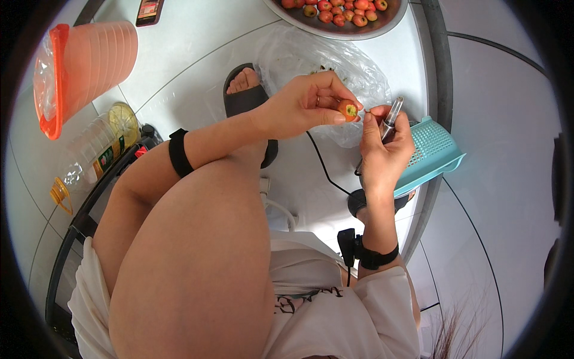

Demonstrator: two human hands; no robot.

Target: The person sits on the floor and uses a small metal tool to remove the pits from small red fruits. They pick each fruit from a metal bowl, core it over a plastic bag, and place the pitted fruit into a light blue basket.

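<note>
My left hand (314, 101) holds a small red fruit (348, 110), perhaps a hawthorn or crab apple, between thumb and fingers. The end facing up is cut, showing pale greenish flesh. Just to its right, my right hand (388, 139) grips a slim hand tool (393, 114) with a shiny, tube-like tip pointing up; its exact kind is unclear. A tiny dark bit (368, 111) shows at the right thumb and forefinger, close to the fruit. Below both hands a clear plastic bag (282, 54) lies spread on the floor, with small scraps on it.
A metal bowl (309, 30) of red fruits stands at the top. Right of my right hand is a teal perforated basket (430, 143). At left are an orange bin (96, 58), a plastic bottle (92, 155) and a phone (149, 11). A black cable (320, 157) crosses the floor.
</note>
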